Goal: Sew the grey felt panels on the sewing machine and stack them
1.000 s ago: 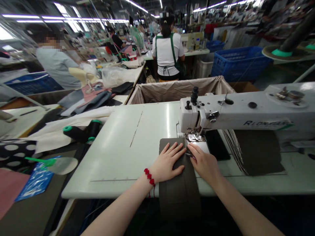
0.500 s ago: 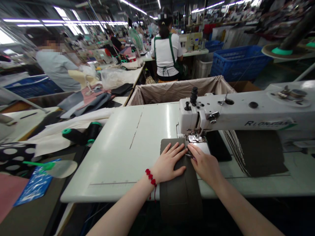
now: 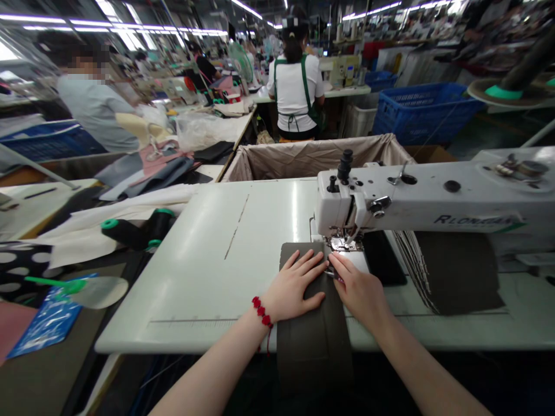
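A dark olive-grey fabric panel (image 3: 312, 341) lies on the sewing machine's pale table and hangs over its front edge. My left hand (image 3: 295, 286) rests flat on this panel, fingers spread, pressing its upper part. Beside it, my right hand (image 3: 358, 289) is closed at the panel's right edge, just in front of the presser foot (image 3: 347, 241). Under its fingers shows a small shiny metal tool (image 3: 330, 273), mostly hidden, so its kind is unclear. The white sewing machine (image 3: 416, 196) stands over the right side of the table.
A stack of dark fabric pieces (image 3: 459, 271) lies right of the needle area. Black thread cones (image 3: 125, 231) and cloth sit to the left. Behind the table stands a fabric-lined bin (image 3: 277, 162); a blue crate (image 3: 425, 112) is farther back. Co-workers sit ahead and at left.
The camera view has shifted slightly. Both hands and the panel keep nearly the same place by the presser foot.
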Demonstrator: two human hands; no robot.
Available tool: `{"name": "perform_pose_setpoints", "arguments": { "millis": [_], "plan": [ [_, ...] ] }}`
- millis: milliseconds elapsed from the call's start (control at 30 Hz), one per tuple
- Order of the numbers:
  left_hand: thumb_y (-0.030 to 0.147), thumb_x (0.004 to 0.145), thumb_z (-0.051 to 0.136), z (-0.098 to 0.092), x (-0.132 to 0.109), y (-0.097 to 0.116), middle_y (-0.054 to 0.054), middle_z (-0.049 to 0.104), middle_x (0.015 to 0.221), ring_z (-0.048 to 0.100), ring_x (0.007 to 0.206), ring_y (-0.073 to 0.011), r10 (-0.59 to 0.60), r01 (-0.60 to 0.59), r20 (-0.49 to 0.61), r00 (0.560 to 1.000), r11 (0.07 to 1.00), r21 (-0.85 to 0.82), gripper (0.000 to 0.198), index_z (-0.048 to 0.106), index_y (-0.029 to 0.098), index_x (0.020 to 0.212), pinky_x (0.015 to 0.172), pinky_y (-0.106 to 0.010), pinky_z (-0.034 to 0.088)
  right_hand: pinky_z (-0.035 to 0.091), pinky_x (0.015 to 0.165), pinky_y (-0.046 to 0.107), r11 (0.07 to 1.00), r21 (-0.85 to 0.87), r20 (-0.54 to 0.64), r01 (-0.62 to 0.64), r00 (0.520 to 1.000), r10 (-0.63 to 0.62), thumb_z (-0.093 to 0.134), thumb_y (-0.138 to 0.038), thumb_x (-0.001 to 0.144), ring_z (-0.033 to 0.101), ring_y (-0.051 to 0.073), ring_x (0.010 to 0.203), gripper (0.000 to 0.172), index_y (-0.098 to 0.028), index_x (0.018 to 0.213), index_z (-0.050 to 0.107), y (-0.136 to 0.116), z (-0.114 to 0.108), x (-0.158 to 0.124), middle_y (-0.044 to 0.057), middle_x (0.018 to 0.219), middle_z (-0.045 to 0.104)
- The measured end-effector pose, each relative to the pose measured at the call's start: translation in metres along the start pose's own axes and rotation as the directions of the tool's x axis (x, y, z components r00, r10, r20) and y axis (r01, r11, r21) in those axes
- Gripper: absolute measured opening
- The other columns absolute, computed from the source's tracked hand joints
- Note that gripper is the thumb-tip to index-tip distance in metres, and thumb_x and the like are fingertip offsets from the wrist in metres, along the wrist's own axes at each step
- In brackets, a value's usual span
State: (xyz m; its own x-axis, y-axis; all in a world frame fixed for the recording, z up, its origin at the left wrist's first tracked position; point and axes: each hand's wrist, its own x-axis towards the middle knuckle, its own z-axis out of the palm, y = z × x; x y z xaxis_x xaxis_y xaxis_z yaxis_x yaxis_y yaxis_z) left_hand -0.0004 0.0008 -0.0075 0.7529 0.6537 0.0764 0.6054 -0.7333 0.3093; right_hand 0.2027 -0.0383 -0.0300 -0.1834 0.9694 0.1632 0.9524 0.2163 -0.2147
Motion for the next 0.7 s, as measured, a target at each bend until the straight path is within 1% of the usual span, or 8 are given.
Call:
{"name": "perform_pose_setpoints", "arguments": {
  "millis": [167,367,567,700],
  "plan": [
    [0.045,0.086,0.056,0.0024,0.0013,-0.0026,-0.002,0.029,0.155,0.020,0.145,-0.0253,-0.005,0.005,-0.008,1.000,1.000,-0.010,0.069,0.030,0.027,0.148,0.119,-0.047,0.012,0.055,0.069,0.029,1.000,0.003,-0.009,-0.006,1.000,0.006,0.039,-0.024,0.093,0.065,0.017,0.100,0.047,-0.026,0.140,0.044,0.0000,0.0017,-0.0008,0.000,0.145,0.046],
    [0.044,0.087,0.057,0.0015,-0.0003,-0.0043,-0.002,0.033,0.153,0.024,0.143,-0.0258,0.011,-0.012,-0.029,1.000,0.999,-0.042,0.065,0.034,0.029,0.146,0.119,-0.049,0.014,0.055,0.073,0.029,1.000,0.028,-0.016,-0.008,1.000,0.009,0.037,-0.025,0.094,0.065,0.017,0.101,0.044,-0.027,0.137,0.047,-0.0012,-0.0015,-0.0013,0.001,0.144,0.047],
    [0.037,0.091,0.052,-0.0032,-0.0017,-0.0055,-0.001,0.046,0.145,0.032,0.139,-0.0241,0.025,-0.029,-0.064,0.998,0.998,-0.061,0.044,0.050,0.031,0.135,0.118,-0.049,0.017,0.055,0.071,0.028,0.999,0.033,-0.002,-0.019,1.000,0.019,0.038,-0.028,0.094,0.064,0.018,0.102,0.046,-0.028,0.140,0.044,-0.0005,-0.0040,-0.0009,0.001,0.144,0.048],
    [0.034,0.092,0.050,-0.0050,-0.0028,-0.0061,-0.001,0.050,0.141,0.035,0.138,-0.0233,0.026,-0.031,-0.074,0.997,0.997,-0.066,0.039,0.055,0.031,0.130,0.118,-0.049,0.017,0.055,0.071,0.029,0.999,0.026,0.009,-0.026,1.000,0.026,0.037,-0.029,0.095,0.065,0.018,0.098,0.046,-0.028,0.141,0.044,-0.0011,-0.0051,-0.0009,0.000,0.144,0.048]
  ]
}}
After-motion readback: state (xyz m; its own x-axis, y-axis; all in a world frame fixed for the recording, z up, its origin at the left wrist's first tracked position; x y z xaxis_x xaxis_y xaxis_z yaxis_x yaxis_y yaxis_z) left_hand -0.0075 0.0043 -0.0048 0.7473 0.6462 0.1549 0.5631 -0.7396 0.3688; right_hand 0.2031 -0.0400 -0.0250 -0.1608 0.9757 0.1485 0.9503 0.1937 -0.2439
